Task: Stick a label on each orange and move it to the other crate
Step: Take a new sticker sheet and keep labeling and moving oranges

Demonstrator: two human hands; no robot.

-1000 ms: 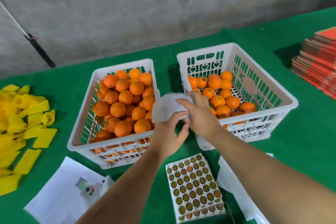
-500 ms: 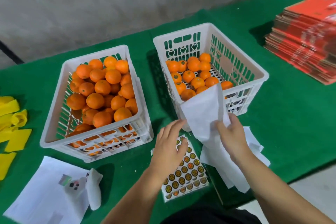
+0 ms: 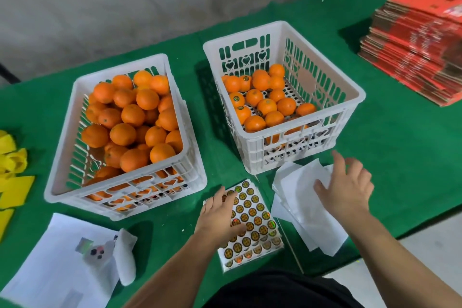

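Two white plastic crates stand on the green table. The left crate [image 3: 65, 175] is heaped with several plain oranges [image 3: 132, 115]. The right crate [image 3: 350, 97] holds a single layer of oranges [image 3: 267, 105], some showing round labels. A sheet of round gold labels [image 3: 257, 222] lies at the front between them. My left hand [image 3: 220, 215] rests flat on that sheet with fingers spread. My right hand [image 3: 347, 187] hovers open over a pile of white backing sheets [image 3: 300, 210] in front of the right crate, holding nothing.
A stack of flattened red cartons [image 3: 420, 40] sits at the far right. Yellow foam pieces [image 3: 12, 172] lie along the left edge. White papers with a crumpled backing sheet [image 3: 75, 265] lie at the front left. The table's front edge runs close behind the white pile.
My right hand has let go of the white backing sheet, which now lies on the pile. My left hand has come down onto the label sheet. The view shifted right.
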